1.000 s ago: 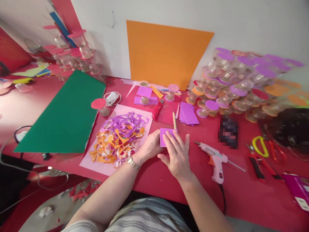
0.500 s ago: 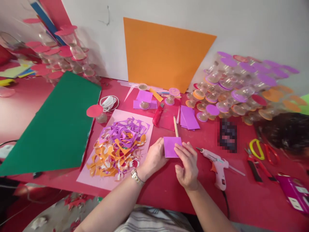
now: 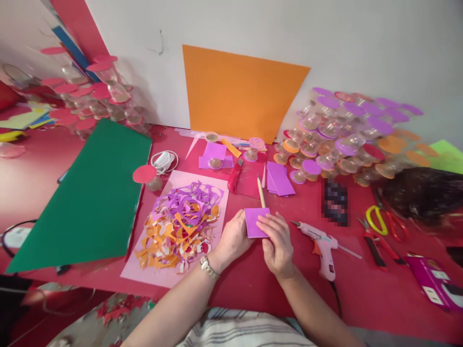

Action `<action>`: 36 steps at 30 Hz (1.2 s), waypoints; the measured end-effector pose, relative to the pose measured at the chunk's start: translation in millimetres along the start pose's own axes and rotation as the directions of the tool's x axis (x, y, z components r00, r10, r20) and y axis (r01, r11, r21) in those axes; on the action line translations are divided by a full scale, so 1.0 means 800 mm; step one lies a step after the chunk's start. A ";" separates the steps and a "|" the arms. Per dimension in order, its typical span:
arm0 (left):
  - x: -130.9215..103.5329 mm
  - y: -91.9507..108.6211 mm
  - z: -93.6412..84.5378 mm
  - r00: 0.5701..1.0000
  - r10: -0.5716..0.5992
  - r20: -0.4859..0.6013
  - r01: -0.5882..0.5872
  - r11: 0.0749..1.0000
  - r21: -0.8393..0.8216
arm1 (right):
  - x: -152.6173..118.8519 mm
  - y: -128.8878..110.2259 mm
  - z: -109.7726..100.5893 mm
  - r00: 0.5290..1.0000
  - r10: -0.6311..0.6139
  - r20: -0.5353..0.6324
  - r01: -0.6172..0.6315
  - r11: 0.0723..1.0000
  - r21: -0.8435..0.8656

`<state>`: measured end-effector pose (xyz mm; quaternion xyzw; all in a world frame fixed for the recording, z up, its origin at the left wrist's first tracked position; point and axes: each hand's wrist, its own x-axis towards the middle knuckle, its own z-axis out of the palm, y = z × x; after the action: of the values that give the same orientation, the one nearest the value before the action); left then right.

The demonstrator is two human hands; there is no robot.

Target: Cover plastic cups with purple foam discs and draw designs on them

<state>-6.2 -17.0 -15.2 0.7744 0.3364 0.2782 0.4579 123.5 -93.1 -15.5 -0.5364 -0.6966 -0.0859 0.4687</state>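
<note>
A purple craft-foam square [image 3: 253, 226] is held level above the red table between my two hands. My left hand [image 3: 237, 234] grips its left edge, with the fingertips hidden behind it. My right hand [image 3: 278, 243] lays its fingers over the right part of the square, the thumb lower and away from them. Just beyond the square a pale wooden pencil [image 3: 261, 192] points away from me; its lower end is hidden, so I cannot tell whether it is held. A stack of purple pieces [image 3: 279, 179] lies behind my right hand.
Purple and orange scraps [image 3: 184, 224] cover a pink sheet [image 3: 139, 277] at left, beside a large green board [image 3: 90, 202]. To the right are a hot glue gun [image 3: 321, 246], pliers [image 3: 378, 250] and scissors [image 3: 376, 219]. Several stacked sandglass shapes [image 3: 336, 130] stand behind.
My head view has shifted slightly, so the whole table sits a little lower in the picture. Both hands stay on the purple square, the right fingers lying slightly farther across it.
</note>
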 end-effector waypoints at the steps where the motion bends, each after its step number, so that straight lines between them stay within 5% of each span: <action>1: 0.001 -0.001 0.000 1.000 0.021 -0.004 -0.021 1.000 -0.005 | 0.001 0.000 0.000 1.000 -0.001 -0.012 0.001 1.000 -0.004; 15: 0.010 -0.001 -0.005 0.985 0.158 -0.069 -0.158 0.987 0.007 | -0.003 0.000 0.004 0.999 -0.015 -0.045 0.012 0.998 -0.055; 36: 0.013 0.009 -0.008 0.988 0.134 -0.076 -0.129 0.989 0.076 | 0.002 -0.003 0.003 0.997 -0.013 -0.072 0.007 0.997 -0.075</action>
<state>-2.1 -8.1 -4.6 0.7987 0.3125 0.3270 0.3969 120.0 -91.6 -14.9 -0.5465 -0.6781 -0.1336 0.4729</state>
